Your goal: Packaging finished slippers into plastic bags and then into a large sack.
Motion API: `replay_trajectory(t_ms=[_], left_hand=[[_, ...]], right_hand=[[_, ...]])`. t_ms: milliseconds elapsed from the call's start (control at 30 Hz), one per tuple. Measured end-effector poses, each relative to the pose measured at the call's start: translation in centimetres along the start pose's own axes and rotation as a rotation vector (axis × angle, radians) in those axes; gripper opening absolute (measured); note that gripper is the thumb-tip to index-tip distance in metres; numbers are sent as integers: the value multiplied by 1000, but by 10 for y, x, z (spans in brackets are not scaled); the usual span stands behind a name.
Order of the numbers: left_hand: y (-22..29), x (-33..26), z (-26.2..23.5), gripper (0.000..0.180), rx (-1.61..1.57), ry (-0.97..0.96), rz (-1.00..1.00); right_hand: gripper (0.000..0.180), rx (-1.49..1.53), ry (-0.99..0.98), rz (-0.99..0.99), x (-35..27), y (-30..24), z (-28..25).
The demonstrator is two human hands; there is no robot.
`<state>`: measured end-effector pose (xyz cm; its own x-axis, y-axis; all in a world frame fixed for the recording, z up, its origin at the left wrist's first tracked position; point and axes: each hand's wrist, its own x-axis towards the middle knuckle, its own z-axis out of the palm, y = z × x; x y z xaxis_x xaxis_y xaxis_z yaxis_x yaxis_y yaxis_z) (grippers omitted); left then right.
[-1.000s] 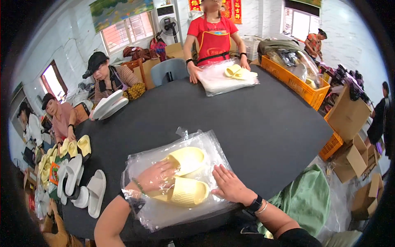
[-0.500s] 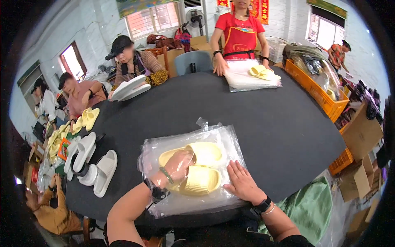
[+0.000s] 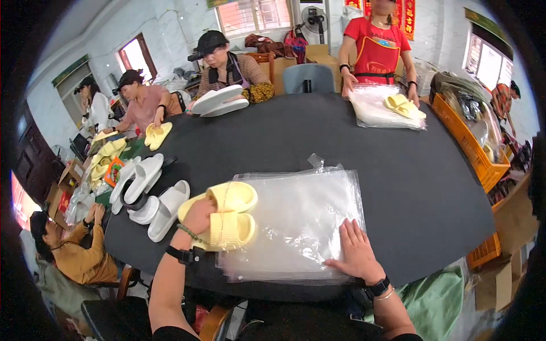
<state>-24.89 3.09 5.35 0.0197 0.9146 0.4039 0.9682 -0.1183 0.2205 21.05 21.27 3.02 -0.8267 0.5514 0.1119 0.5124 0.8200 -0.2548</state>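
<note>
The left grip is curled onto the pair of yellow slippers, its fingers tucked in by the straps, which would hold both side by side. The pair lies right at that grip, overlapping the left edge of the stacked plastic bags; whether the toes sit under the top film, I cannot tell. Opposite, the right grip is spread flat, probably steadying the bags against sliding on the surface. Well beyond it, an orange crate contains clear plastic wrapping and dark bundles.
</note>
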Motion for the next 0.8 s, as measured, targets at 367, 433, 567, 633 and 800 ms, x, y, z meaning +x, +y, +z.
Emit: replay_trajectory(t_ms=[367,433,567,633,800], left_hand=[[55,3,-138,15,566,422,-403],[87,24,-129,15,497,472,-306],[164,69,-74,13,117,321,-249],[185,83,-35,15,82,291,-44],[207,95,87,13,73,-46,-255]], right_hand=[[112,-30,-56,3,5,-6,-4],[112,-56,-32,24,4,-4,-4],[114,-14,17,-22,5,-3,4],[114,-13,-8,-26,6,-8,3],[115,-57,-47,32,4,-7,6]])
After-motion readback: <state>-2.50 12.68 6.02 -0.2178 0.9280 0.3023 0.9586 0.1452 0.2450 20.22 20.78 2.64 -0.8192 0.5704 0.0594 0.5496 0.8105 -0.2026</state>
